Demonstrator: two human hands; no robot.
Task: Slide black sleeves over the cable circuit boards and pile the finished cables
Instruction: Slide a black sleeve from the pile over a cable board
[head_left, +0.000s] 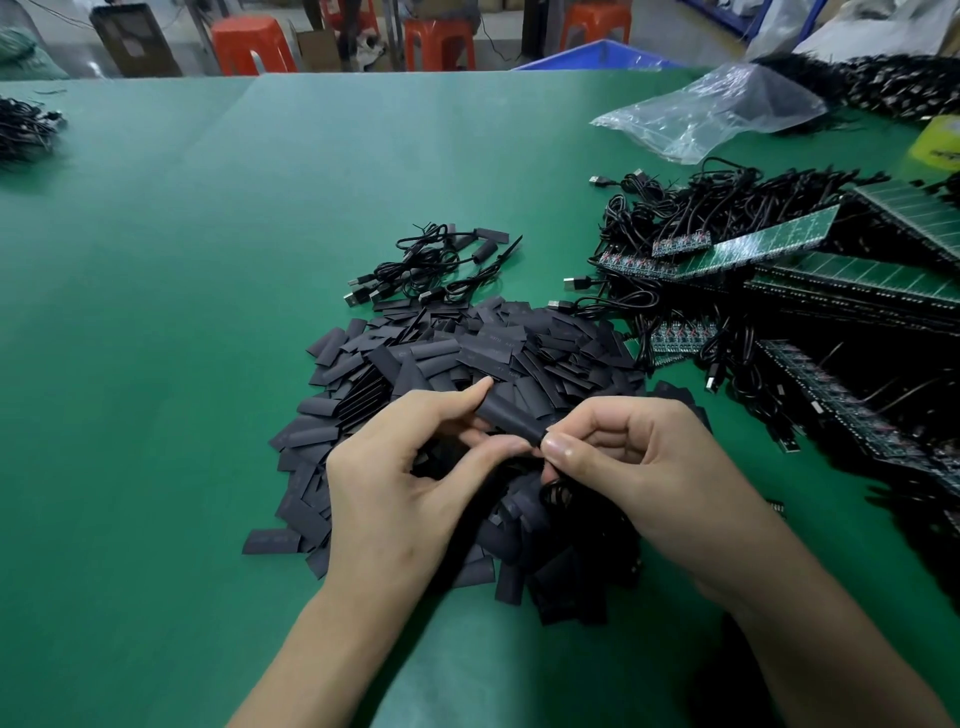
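My left hand (415, 467) pinches a flat black sleeve (514, 413) between thumb and forefinger, low over a heap of loose black sleeves (441, 364). My right hand (623, 462) pinches the sleeve's near end, and a coiled black cable (558, 493) hangs under its fingers. Whatever is inside the sleeve is hidden. A small pile of sleeved cables (431, 265) lies beyond the heap. Unsleeved cables with small circuit boards (675, 244) lie tangled at the right.
Green circuit board panels (769, 241) and more black cables cover the right side of the green table (182, 312). A clear plastic bag (717, 111) lies at the back right, a yellow object (935, 140) beside it. Another cable bundle (26, 130) sits far left.
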